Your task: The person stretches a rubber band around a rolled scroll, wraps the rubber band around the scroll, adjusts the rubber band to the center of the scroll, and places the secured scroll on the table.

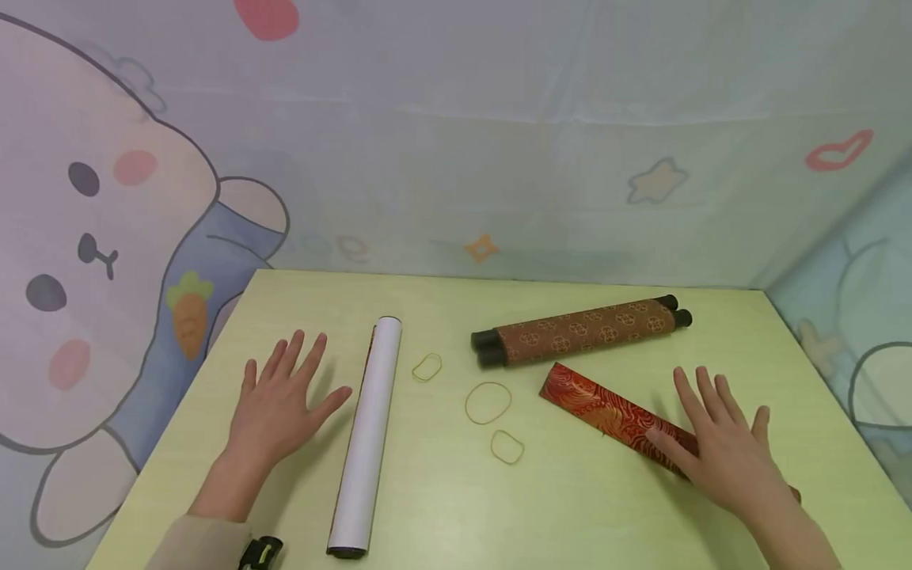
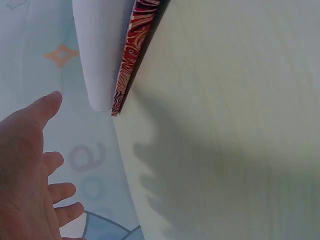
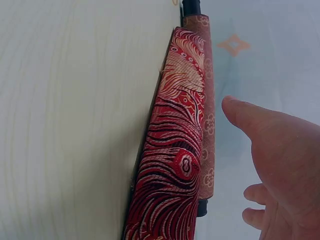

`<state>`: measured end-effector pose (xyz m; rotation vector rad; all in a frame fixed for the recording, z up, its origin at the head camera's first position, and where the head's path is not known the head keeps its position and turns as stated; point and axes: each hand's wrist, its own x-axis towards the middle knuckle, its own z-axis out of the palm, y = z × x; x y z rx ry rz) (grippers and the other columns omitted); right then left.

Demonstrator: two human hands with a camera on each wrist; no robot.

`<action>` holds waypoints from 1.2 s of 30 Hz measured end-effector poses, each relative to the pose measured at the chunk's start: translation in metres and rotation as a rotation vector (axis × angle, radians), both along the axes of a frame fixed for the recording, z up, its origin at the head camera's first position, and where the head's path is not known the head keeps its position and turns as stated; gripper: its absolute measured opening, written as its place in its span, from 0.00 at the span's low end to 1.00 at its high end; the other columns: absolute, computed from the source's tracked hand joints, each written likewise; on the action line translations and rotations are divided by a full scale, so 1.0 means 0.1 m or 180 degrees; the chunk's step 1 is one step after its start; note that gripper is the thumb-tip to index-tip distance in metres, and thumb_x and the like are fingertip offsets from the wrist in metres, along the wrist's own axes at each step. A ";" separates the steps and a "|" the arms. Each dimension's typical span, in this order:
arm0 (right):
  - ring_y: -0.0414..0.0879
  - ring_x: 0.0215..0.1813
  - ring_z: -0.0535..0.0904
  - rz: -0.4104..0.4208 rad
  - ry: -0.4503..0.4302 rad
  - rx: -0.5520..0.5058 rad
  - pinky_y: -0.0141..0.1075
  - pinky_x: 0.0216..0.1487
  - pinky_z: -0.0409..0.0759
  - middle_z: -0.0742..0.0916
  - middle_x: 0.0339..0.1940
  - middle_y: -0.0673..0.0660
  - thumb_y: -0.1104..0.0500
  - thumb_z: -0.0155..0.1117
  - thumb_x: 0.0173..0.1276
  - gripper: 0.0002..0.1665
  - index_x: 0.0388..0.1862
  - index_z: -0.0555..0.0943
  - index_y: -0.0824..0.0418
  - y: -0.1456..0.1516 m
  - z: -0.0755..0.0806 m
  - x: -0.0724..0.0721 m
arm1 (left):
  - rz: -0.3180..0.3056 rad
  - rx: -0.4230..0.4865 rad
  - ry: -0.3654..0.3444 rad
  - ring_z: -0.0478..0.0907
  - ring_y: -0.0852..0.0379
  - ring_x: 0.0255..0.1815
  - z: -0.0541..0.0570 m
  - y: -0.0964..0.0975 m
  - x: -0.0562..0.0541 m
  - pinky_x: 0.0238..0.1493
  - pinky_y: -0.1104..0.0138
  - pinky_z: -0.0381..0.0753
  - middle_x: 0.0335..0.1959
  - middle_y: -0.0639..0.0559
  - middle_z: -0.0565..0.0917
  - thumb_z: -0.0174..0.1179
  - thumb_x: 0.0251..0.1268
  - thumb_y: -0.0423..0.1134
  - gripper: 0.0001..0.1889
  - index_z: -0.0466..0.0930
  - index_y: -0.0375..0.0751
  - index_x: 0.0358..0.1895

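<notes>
On a pale yellow tabletop (image 1: pixel 442 514), a person's two bare hands hover with fingers spread wide, neither holding anything. The left hand (image 1: pixel 274 412) hangs beside a white roll (image 1: pixel 370 435), its thumb pointing toward the roll without touching; a red-patterned strip (image 2: pixel 132 55) shows along the roll's edge in the left wrist view. The right hand (image 1: pixel 727 455) floats above a red-and-gold brocade roll (image 1: pixel 606 404), which lies aslant, its middle partly hidden; the right wrist view shows a gap between hand and cloth. Behind it, a brown patterned scroll (image 1: pixel 584 332) with black rod ends rests near the table's far side. Three thin elastic bands, one far (image 1: pixel 422 380), one middle (image 1: pixel 488 383), one near (image 1: pixel 507 463), lie loose between the white roll and the brocade.

Good handling here likely means settling each hand gently, fingers curving around a roll near its middle rather than pressing down from above, which could flatten it or send it turning. The white roll seems the likelier to spring loose, since no band shows around it, so even, light pressure along its length appears wise. The bands, being slight, call for a fingertip pinch.
</notes>
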<state>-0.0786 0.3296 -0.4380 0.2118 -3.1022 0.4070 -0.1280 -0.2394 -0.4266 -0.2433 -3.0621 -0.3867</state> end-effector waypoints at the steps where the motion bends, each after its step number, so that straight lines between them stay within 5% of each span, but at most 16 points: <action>1: 0.75 0.86 0.40 0.0002 0.0010 0.0003 0.88 0.67 0.31 0.47 0.88 0.73 0.34 0.57 0.81 0.57 0.91 0.38 0.52 0.00 0.00 0.00 | -0.0008 -0.0002 0.0003 0.47 0.30 0.87 0.01 0.01 -0.01 0.79 0.27 0.41 0.87 0.34 0.50 0.53 0.77 0.71 0.48 0.51 0.48 0.88; 22: 0.74 0.87 0.43 0.0125 0.0161 0.0004 0.87 0.68 0.33 0.52 0.88 0.72 0.34 0.60 0.80 0.57 0.92 0.39 0.50 -0.13 0.05 -0.01 | -0.0316 -0.0255 -0.0033 0.48 0.35 0.88 0.19 0.55 -0.35 0.82 0.32 0.41 0.88 0.38 0.50 0.57 0.76 0.67 0.47 0.52 0.49 0.88; 36: 0.71 0.87 0.43 0.0171 0.0143 -0.0028 0.86 0.70 0.34 0.52 0.88 0.71 0.33 0.60 0.80 0.57 0.92 0.40 0.48 -0.24 0.11 -0.05 | -0.0574 -0.0424 -0.0100 0.47 0.38 0.88 0.25 0.86 -0.47 0.83 0.34 0.40 0.89 0.42 0.52 0.58 0.73 0.71 0.48 0.56 0.51 0.87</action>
